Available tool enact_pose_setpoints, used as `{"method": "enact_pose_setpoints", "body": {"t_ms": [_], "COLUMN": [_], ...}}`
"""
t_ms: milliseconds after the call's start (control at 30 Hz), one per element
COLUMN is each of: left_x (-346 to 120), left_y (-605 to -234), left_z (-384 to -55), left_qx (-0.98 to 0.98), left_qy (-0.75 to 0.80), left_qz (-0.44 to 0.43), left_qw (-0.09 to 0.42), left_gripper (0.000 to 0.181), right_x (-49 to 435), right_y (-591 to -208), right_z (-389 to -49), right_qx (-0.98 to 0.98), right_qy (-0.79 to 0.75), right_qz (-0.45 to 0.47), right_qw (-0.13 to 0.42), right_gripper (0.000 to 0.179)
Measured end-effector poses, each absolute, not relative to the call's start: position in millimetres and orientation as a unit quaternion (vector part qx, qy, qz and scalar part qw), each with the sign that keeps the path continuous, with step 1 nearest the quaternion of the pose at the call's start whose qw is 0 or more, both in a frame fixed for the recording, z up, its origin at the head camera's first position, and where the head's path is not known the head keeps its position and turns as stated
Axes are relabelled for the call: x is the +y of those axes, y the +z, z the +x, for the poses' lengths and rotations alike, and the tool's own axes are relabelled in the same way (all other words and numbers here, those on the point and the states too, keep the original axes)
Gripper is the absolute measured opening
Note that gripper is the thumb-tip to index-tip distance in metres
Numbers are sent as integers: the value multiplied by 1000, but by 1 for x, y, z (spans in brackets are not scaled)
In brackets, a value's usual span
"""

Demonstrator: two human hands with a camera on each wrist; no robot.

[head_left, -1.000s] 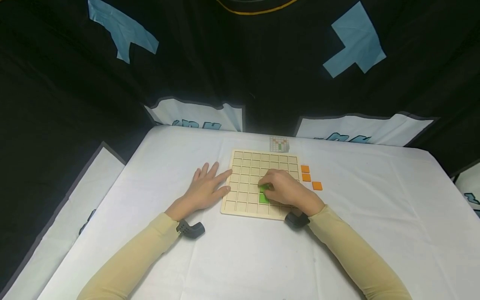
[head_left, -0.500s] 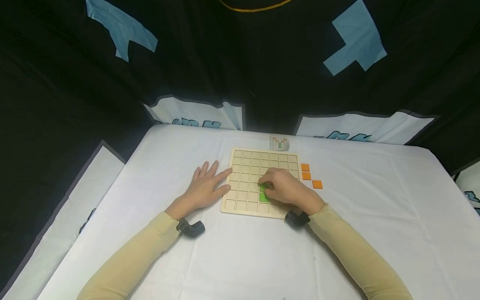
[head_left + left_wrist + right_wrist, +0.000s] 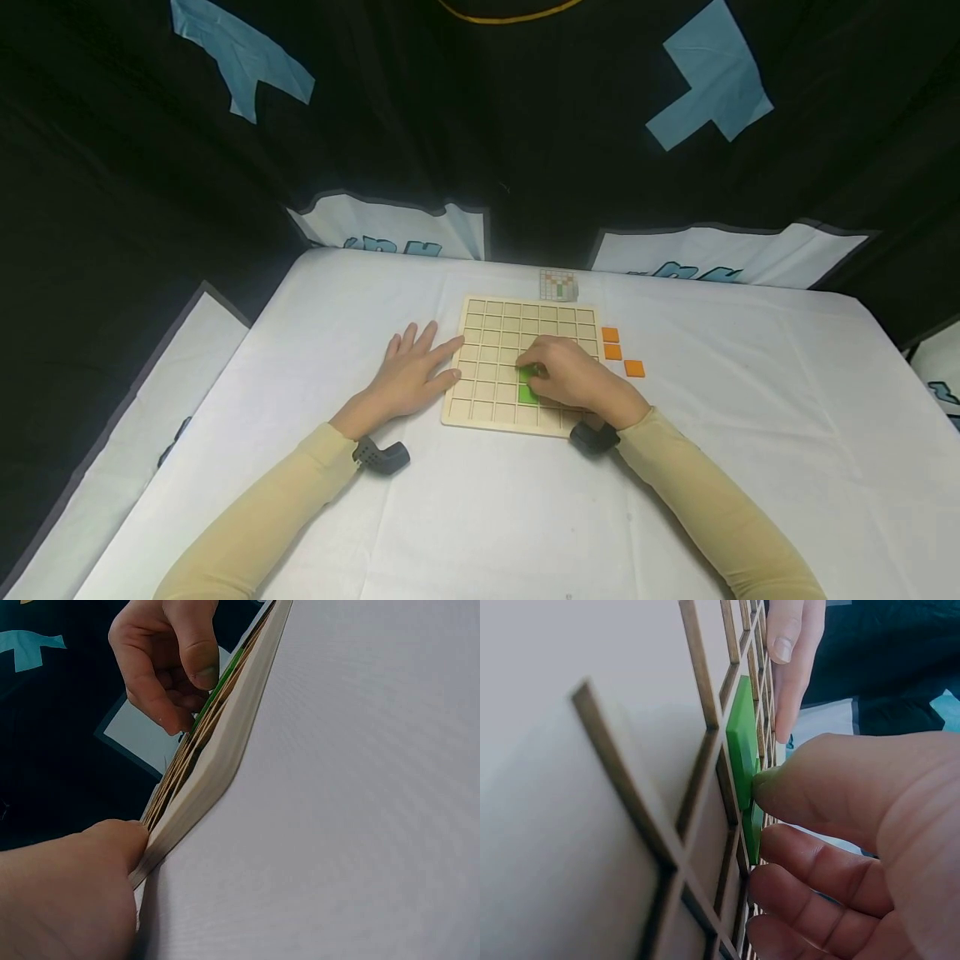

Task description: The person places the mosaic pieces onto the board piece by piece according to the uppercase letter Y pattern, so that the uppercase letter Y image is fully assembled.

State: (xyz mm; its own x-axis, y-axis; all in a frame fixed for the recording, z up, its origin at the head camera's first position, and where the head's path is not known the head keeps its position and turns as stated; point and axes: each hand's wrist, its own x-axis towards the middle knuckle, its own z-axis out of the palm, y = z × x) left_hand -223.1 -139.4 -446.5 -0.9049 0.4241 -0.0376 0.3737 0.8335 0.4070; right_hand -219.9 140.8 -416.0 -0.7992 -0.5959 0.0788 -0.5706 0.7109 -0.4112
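A light wooden grid board (image 3: 491, 339) lies on the white table. Beside its left edge rests my left hand (image 3: 405, 379), fingers spread, with thumb and forefinger touching the rim. Over the board's lower middle, my right hand (image 3: 566, 371) pinches a green square tile (image 3: 757, 825) between thumb and curled fingers. That tile is partly hidden by the fingers and sits at the grid cells. Nearer me, another green tile (image 3: 528, 394) lies in the adjoining cell, and the right wrist view shows it close to the thumb. In the left wrist view the right fingertips (image 3: 180, 724) reach down to the board.
Three orange square tiles, including the outermost orange tile (image 3: 634, 368), lie right of the board. Behind the board is a small printed pattern card (image 3: 558, 286) with a coloured grid. A black curtain (image 3: 540, 150) with blue tape hangs past the table's far edge.
The head view has shifted very slightly. Both hands, the board and the tiles keep their places; the right hand stays at the same green tile.
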Motion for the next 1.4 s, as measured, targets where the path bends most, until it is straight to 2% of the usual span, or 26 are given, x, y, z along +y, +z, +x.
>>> {"method": "enact_pose_setpoints", "body": {"t_ms": [567, 1067, 1400], "left_x": [-139, -140, -140], "left_y": [-448, -449, -449], "left_z": [-223, -221, -222], "left_qx": [955, 955, 956], "left_qy": [201, 200, 198], "left_qz": [210, 213, 213], "left_qw": [55, 53, 52], "left_gripper": [60, 60, 60], "right_x": [155, 206, 244], "right_y": [-411, -407, -408], "right_z": [-219, -204, -184], "right_qx": [927, 934, 948], "right_qy": [-234, -242, -246], "right_qz": [-291, -262, -202], "right_qw": [31, 5, 18], "right_gripper": [32, 29, 31]}}
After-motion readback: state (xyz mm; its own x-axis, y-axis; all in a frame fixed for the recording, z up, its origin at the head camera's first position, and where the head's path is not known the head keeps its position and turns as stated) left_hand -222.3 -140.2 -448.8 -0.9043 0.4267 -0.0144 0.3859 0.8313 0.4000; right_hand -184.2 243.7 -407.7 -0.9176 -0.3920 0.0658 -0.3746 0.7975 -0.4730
